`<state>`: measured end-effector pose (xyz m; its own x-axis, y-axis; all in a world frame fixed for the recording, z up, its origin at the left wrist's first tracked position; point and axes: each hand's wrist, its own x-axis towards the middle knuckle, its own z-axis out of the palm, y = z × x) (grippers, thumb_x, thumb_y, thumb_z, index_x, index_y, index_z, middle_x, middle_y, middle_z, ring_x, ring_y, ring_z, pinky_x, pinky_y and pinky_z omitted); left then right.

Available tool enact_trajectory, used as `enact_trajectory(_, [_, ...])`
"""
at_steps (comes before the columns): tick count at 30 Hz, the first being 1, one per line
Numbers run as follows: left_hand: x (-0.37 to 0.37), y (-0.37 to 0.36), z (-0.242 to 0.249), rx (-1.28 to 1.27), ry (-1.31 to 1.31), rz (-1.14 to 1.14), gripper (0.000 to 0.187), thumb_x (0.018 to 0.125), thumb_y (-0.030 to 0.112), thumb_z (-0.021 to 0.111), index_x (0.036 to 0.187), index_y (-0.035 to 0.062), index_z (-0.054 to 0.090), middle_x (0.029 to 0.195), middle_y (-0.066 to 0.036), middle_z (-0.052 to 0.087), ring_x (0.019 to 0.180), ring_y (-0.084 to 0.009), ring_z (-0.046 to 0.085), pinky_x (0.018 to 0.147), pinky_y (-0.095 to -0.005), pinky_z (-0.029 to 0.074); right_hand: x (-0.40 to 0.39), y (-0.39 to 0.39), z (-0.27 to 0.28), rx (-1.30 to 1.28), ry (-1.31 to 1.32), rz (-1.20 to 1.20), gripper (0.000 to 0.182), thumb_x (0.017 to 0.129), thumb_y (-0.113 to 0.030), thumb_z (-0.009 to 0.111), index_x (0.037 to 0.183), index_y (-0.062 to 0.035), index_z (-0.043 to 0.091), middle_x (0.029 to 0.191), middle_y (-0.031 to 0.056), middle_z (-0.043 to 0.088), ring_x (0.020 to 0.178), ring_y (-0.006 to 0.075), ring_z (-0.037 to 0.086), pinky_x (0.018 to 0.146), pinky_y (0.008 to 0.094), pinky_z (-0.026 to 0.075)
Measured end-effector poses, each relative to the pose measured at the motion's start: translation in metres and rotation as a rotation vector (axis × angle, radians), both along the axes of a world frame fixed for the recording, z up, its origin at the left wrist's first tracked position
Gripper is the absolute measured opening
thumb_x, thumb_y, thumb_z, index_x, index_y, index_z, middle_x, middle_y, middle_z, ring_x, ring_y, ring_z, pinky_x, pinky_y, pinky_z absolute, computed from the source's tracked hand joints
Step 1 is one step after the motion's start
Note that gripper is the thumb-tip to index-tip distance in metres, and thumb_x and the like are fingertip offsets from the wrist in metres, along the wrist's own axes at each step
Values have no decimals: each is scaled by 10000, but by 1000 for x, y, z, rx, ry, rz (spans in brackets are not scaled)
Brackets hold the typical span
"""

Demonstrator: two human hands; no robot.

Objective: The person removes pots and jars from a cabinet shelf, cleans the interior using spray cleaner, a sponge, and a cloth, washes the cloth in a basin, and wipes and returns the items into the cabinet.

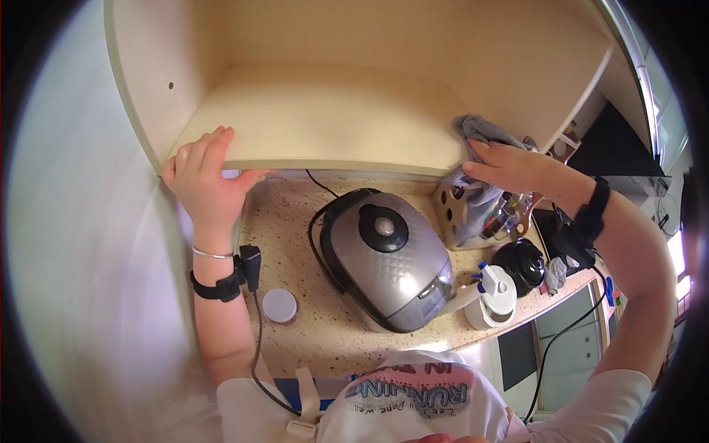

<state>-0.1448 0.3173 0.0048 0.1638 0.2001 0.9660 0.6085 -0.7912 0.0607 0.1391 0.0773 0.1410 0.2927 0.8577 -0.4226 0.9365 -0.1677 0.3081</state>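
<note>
A grey cloth lies bunched at the right end of the pale wooden cabinet shelf, partly hanging over its front edge. My right hand is on the cloth, its fingers apart and pressing it at the shelf's edge. At the shelf's left front corner my left hand rests with spread fingers, the thumb below the edge and the other fingers on top. No object shows in my left hand. The shelf surface between my hands is bare.
Below the shelf, a silver rice cooker stands on the speckled counter. Around it are a white-lidded jar, a perforated holder with utensils, a white container and a black lidded pot. A white wall is on the left.
</note>
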Motion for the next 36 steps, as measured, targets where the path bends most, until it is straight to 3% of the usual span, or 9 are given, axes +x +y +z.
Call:
enact_trajectory(4, [-2, 0, 0, 11, 0, -10, 576, 510, 473, 797, 956, 142, 643, 966, 8, 661, 860, -174, 566, 832, -323, 334, 19, 49, -11, 205, 112, -401, 889, 861, -677, 258, 1420, 3, 137, 1427, 273, 232, 1340, 343, 239, 1092, 364, 183])
enact_trajectory(8, [-2, 9, -3, 92, -30, -29, 599, 564, 598, 717, 914, 119, 632, 923, -4, 659, 817, -174, 572, 811, -318, 329, 96, 100, -27, 260, 187, -318, 915, 853, -678, 277, 1412, 31, 127, 1474, 214, 145, 1370, 307, 164, 1110, 334, 123])
enact_trajectory(13, [-1, 17, -2, 120, -77, -33, 566, 738, 660, 538, 835, 109, 619, 847, 5, 635, 775, -145, 548, 761, -321, 282, 155, 157, -29, 350, 194, -356, 888, 854, -658, 306, 1403, 32, 193, 1428, 239, 269, 1340, 323, 250, 1088, 336, 179])
enact_trajectory(15, [0, 18, -3, 118, -80, -25, 581, 772, 666, 485, 828, 103, 615, 842, 2, 631, 771, -143, 546, 760, -324, 280, 207, 172, -36, 361, 149, -141, 796, 860, -619, 350, 1340, 17, 328, 1354, 232, 398, 1272, 324, 368, 1044, 347, 257])
enact_trajectory(17, [1, 18, -5, 109, -80, -13, 608, 793, 676, 435, 831, 96, 613, 841, -4, 630, 772, -142, 545, 761, -327, 279, 176, 178, -32, 555, 181, -272, 494, 899, -437, 424, 1152, -13, 443, 1152, 237, 534, 1071, 369, 516, 914, 384, 391])
enact_trajectory(18, [-1, 16, -2, 98, -92, -21, 592, 695, 678, 570, 829, 105, 641, 853, -3, 648, 740, -155, 555, 750, -303, 300, 172, 182, -32, 519, 155, -259, 483, 903, -423, 423, 1151, -10, 441, 1120, 227, 552, 1053, 370, 523, 908, 381, 392])
enact_trajectory(23, [3, 20, -7, 127, -138, 3, 613, 718, 693, 521, 795, 100, 656, 835, 4, 646, 720, -153, 536, 741, -301, 296, 125, 214, -25, 467, 113, 48, 464, 908, -394, 414, 1158, -5, 442, 1039, 230, 578, 1010, 351, 555, 878, 391, 401])
enact_trajectory(29, [-3, 15, -2, 76, -109, -10, 580, 754, 658, 507, 827, 104, 664, 843, 9, 645, 742, -142, 548, 755, -317, 290, -32, 322, -33, 536, 529, 562, 325, 895, -312, 451, 1104, -63, 456, 961, 184, 582, 942, 313, 552, 827, 382, 411])
enact_trajectory(36, [1, 25, -6, 155, -134, 41, 559, 797, 625, 461, 837, 102, 657, 826, 13, 642, 723, -116, 546, 755, -306, 281, -59, 425, -27, 473, 553, 688, 236, 876, -270, 459, 1004, -76, 500, 946, 145, 590, 907, 277, 550, 806, 365, 413])
